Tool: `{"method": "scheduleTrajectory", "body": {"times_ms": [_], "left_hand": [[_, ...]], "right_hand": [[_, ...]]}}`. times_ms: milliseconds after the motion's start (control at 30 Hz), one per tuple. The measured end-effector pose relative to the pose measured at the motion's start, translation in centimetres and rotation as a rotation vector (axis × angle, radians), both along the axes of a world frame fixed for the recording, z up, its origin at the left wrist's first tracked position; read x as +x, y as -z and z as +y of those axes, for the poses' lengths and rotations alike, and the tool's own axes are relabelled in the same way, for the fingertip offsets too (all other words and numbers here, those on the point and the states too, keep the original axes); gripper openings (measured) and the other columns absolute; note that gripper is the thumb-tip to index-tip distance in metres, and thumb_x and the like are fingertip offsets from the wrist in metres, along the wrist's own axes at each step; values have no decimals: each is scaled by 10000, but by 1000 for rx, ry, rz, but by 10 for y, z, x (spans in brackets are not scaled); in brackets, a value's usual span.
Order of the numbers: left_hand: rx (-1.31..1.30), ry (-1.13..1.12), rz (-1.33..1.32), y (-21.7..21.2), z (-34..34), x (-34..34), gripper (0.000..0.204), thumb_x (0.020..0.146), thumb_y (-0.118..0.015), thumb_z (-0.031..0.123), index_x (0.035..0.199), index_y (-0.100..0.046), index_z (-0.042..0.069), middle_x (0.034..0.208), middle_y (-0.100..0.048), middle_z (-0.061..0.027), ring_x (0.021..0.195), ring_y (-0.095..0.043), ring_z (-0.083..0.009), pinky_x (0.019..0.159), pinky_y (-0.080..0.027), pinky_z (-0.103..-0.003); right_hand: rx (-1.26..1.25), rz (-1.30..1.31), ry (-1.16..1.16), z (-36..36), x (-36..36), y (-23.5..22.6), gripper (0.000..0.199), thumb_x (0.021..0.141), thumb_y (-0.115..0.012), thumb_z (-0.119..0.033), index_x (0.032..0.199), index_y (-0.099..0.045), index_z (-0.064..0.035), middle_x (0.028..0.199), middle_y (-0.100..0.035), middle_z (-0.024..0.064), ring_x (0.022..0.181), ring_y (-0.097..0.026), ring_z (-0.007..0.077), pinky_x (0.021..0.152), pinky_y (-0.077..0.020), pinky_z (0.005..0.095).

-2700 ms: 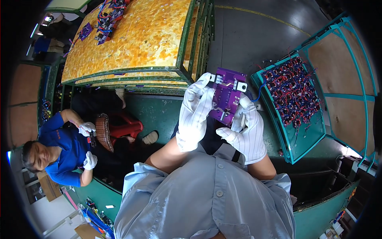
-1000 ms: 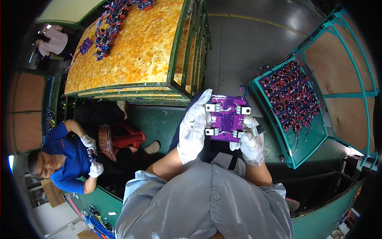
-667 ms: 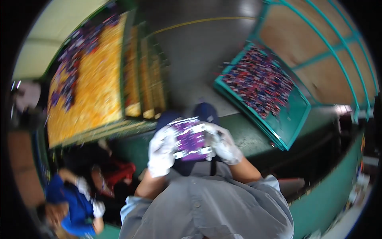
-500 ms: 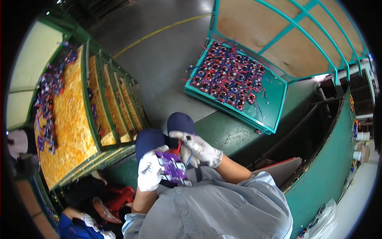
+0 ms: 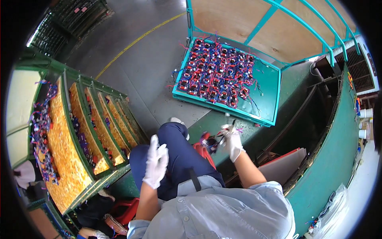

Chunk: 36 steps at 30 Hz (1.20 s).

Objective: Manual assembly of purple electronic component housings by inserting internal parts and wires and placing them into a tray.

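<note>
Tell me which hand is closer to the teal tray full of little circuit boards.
The right hand. It holds a small wired board just below the teal tray's near edge, while the left hand hangs empty and open over the person's knee, farther down and to the left.

A tray point(image 5: 274, 85) packed with small wired boards point(image 5: 217, 73) lies ahead and to the right on the floor point(image 5: 147, 59), just beyond the counter point(image 5: 330, 159) that curves along the right side. A rack of stacked shelves point(image 5: 85, 131) stands to the left, with more wired parts point(image 5: 41, 131) on its outermost shelf. The person's knee point(image 5: 173, 133) sits between rack and tray.
</note>
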<state>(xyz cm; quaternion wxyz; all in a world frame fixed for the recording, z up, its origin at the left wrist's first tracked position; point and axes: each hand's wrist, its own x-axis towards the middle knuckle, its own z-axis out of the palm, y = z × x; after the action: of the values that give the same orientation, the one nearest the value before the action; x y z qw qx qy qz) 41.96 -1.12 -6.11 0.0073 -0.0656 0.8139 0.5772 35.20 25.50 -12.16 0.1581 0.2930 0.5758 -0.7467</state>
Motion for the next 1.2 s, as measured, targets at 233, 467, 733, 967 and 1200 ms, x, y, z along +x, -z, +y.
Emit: {"method": "scheduleTrajectory", "body": {"times_ms": [233,467,733,967,1200], "left_hand": [[-527,-377,133,-56,-76,36,379,906,-374,214,1205,-381,-19,1216,-422,-143,1015,-500,-229,920,-354,-337],[-1709,-545,158,-114,-155,46,360,900,-371,163,1183,-396,-57,1200,-432,-213,1094,-438,-310,944,-318,-380],[-1401,-554,30,-112,-162,53,341,903,-373,148,1158,-430,-70,1196,-448,-183,1088,-443,-273,942,-322,-336],[-1417,-568,4,-114,-154,41,343,907,-356,149,1150,-429,-82,1196,-444,-194,1095,-435,-276,948,-316,-337],[-1472,-853,-242,-133,-115,37,307,854,-412,135,1116,-491,-5,1111,-510,-185,1038,-476,-286,914,-347,-360]], "right_hand": [[383,-90,444,109,-58,137,114,775,-407,1,875,-439,-41,707,-517,131,434,-491,202,352,-399,316],[1175,-388,-268,166,-125,193,549,696,-611,-456,961,-590,24,1000,-553,209,942,-536,301,815,-427,327],[463,-131,530,208,-164,267,312,701,-635,-263,808,-564,21,798,-589,156,656,-573,257,642,-466,284],[804,-102,61,249,-162,323,199,743,-528,-155,881,-597,-30,919,-556,180,833,-543,265,745,-439,347],[923,-268,-476,149,-138,293,428,824,-335,-138,1246,-405,-131,1027,-571,169,917,-550,289,818,-406,363]]}}
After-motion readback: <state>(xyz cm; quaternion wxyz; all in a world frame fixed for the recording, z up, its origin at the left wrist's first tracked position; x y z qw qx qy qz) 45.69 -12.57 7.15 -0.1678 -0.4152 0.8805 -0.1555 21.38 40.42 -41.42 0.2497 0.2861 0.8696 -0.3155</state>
